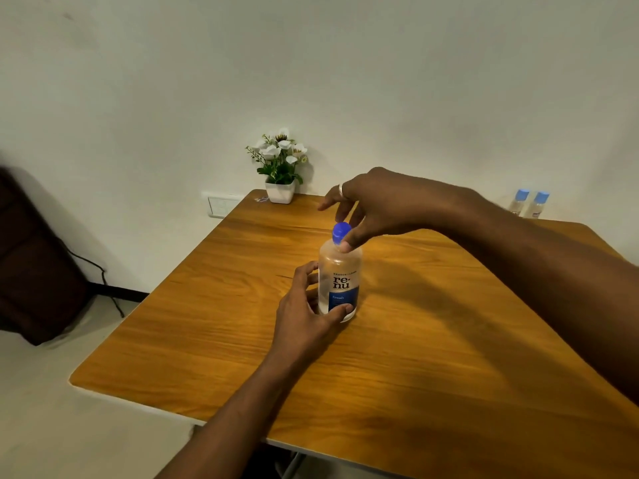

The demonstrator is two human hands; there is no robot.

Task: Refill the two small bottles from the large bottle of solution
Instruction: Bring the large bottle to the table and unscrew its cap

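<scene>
The large bottle of solution [340, 271] stands upright in the middle of the wooden table [432, 340]. It is clear with a white and blue label and a blue cap [340, 231]. My left hand [307, 311] grips the lower part of the bottle from the left. My right hand [366, 207] reaches in from the right, with thumb and fingers on the blue cap. Two small bottles [529, 203] with light blue caps stand side by side at the far right edge of the table, by the wall.
A small white pot of white flowers [280, 167] stands at the table's far corner against the wall. A wall socket [221, 205] sits left of it. A dark chair [31, 264] and a black cable lie on the floor at left.
</scene>
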